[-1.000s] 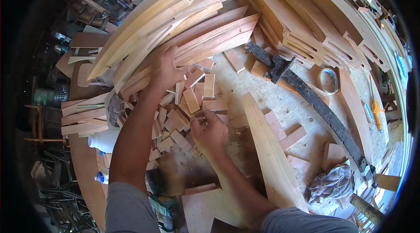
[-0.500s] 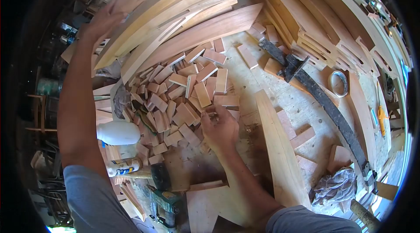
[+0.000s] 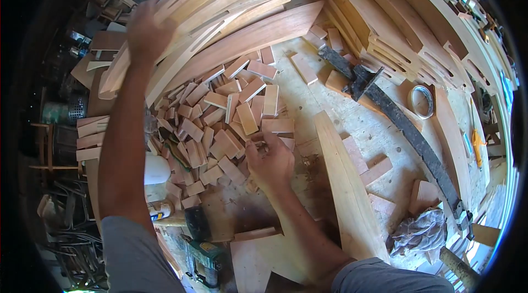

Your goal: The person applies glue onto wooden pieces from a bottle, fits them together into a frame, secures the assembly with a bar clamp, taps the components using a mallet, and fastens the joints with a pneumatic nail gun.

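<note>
My left hand (image 3: pixel 147 31), smeared by motion, is over the stack of curved wooden pieces (image 3: pixel 203 9) at the upper left; its fingers are too blurred to read. My right hand (image 3: pixel 270 160) hangs at the lower right edge of a heap of small wooden blocks (image 3: pixel 223 141), its fingers curled together. Whatever those fingers hold, if anything, is too small to make out. Between the stack and the heap lies a reddish curved board (image 3: pixel 247 42).
A long tapered board (image 3: pixel 349 188) lies right of my right hand. Beyond it are a black metal clamp (image 3: pixel 410 136), a tape roll (image 3: pixel 421 101) and a crumpled cloth (image 3: pixel 419 231). A power tool (image 3: pixel 206 257) and a white bottle (image 3: pixel 157 169) sit at lower left.
One reddish curved board has left its place behind the block heap and now lies at the stack's outer left side. My left hand went out left, then back slightly right. My right hand stays curled.
</note>
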Demonstrator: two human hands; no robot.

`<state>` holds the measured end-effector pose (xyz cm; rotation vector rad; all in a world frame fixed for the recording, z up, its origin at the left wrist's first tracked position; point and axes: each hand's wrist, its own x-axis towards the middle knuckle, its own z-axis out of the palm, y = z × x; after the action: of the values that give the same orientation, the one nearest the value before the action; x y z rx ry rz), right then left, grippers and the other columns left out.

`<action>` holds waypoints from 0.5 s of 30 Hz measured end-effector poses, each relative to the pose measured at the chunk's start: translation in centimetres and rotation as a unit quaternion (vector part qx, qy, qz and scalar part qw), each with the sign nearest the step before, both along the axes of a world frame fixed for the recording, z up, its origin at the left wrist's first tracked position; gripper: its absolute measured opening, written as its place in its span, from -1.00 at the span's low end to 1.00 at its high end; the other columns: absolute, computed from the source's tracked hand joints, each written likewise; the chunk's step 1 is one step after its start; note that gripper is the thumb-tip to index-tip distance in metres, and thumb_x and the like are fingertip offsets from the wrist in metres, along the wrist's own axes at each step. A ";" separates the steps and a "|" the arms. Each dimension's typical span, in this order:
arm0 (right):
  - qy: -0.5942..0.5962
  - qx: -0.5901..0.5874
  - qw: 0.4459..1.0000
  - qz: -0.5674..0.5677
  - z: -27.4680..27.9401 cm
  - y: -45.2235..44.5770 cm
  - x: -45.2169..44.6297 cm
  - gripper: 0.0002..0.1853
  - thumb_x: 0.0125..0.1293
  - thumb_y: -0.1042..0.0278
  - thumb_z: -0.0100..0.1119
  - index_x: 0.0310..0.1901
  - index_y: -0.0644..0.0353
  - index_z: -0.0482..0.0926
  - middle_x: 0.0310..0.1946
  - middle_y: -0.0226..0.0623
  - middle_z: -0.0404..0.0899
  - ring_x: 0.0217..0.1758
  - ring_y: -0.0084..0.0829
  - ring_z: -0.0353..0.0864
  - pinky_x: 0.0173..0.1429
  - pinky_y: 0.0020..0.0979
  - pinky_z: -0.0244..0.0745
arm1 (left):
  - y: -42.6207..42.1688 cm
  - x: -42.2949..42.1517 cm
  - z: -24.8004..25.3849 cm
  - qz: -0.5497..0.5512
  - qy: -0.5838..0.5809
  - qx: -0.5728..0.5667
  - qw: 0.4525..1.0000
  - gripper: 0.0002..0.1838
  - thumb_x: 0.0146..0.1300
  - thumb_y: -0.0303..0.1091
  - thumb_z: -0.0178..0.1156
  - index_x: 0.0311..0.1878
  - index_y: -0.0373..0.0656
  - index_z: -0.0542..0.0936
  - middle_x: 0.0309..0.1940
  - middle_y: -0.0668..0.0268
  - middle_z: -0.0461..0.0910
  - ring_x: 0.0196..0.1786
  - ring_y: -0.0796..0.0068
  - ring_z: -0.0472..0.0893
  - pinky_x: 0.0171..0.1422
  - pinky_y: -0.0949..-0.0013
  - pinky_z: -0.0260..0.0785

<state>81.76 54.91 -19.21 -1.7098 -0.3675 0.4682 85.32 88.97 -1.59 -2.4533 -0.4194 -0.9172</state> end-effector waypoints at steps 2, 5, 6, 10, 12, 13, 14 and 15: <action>0.000 0.003 1.000 -0.001 0.0 0.1 0.0 -0.80 0.23 0.24 0.31 -0.20 0.14 0.72 -0.44 -0.39 0.67 -0.52 -0.45 0.50 -0.38 -0.40 0.39 | -4.4 1.8 -2.8 -0.094 0.034 -0.046 0.994 -0.52 0.14 -0.30 0.34 0.17 -0.12 0.60 -0.06 0.20 0.68 0.00 0.16 0.63 0.13 0.21 0.49; -0.002 -0.001 1.000 0.000 -0.1 0.0 -0.2 -0.80 0.24 0.24 0.31 -0.19 0.14 0.72 -0.44 -0.39 0.67 -0.52 -0.45 0.51 -0.38 -0.40 0.39 | -9.9 4.8 -7.8 -0.082 0.152 -0.220 0.960 -0.57 0.10 -0.26 0.39 0.05 -0.14 0.60 -0.04 0.17 0.67 0.01 0.11 0.63 0.15 0.16 0.49; 0.001 0.004 1.000 0.003 -0.1 0.0 -0.3 -0.81 0.24 0.24 0.30 -0.19 0.13 0.71 -0.43 -0.37 0.67 -0.51 -0.41 0.52 -0.37 -0.37 0.41 | -11.2 5.8 -8.3 -0.019 0.216 -0.239 0.946 -0.58 0.09 -0.24 0.41 0.01 -0.17 0.59 -0.01 0.14 0.66 0.04 0.09 0.63 0.19 0.15 0.48; 0.009 0.015 1.000 0.004 0.0 -0.1 0.0 -0.83 0.25 0.26 0.27 -0.19 0.10 0.66 -0.39 -0.31 0.67 -0.49 -0.31 0.55 -0.33 -0.28 0.46 | -8.8 8.5 -13.9 -0.048 0.123 -0.174 0.976 -0.53 0.08 -0.21 0.44 0.00 -0.24 0.55 0.02 0.04 0.64 0.09 0.03 0.60 0.27 0.09 0.45; 0.025 0.000 1.000 0.009 0.4 -0.2 0.2 -0.82 0.25 0.24 0.28 -0.19 0.12 0.69 -0.41 -0.35 0.68 -0.50 -0.39 0.54 -0.35 -0.35 0.43 | -8.4 8.9 -14.0 -0.012 0.165 -0.182 0.969 -0.51 0.09 -0.21 0.44 0.01 -0.27 0.54 0.03 0.00 0.63 0.11 0.00 0.59 0.30 0.08 0.43; 0.033 -0.006 0.999 0.013 0.5 -0.2 0.2 -0.81 0.25 0.24 0.29 -0.19 0.13 0.70 -0.42 -0.37 0.68 -0.50 -0.42 0.53 -0.36 -0.39 0.42 | -8.2 8.8 -14.0 0.007 0.186 -0.184 0.965 -0.51 0.09 -0.21 0.44 0.01 -0.28 0.53 0.03 -0.02 0.63 0.12 -0.01 0.59 0.31 0.07 0.42; 0.041 -0.012 0.999 0.017 0.6 -0.2 0.2 -0.80 0.26 0.23 0.30 -0.19 0.14 0.71 -0.43 -0.39 0.68 -0.51 -0.46 0.52 -0.37 -0.42 0.40 | -7.9 8.8 -13.9 0.027 0.206 -0.186 0.960 -0.50 0.10 -0.21 0.44 0.02 -0.29 0.52 0.04 -0.04 0.62 0.13 -0.03 0.58 0.33 0.06 0.41; 0.042 -0.012 0.999 0.016 0.5 -0.3 0.2 -0.80 0.26 0.23 0.30 -0.19 0.14 0.71 -0.43 -0.39 0.68 -0.51 -0.46 0.52 -0.37 -0.42 0.40 | -8.0 8.6 -13.9 0.027 0.208 -0.186 0.960 -0.50 0.10 -0.21 0.44 0.02 -0.29 0.52 0.04 -0.04 0.62 0.13 -0.03 0.58 0.33 0.06 0.41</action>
<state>82.01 54.64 -18.74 -1.7037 -0.3306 0.5688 93.90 80.98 -15.44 -2.8622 -0.5414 -0.2961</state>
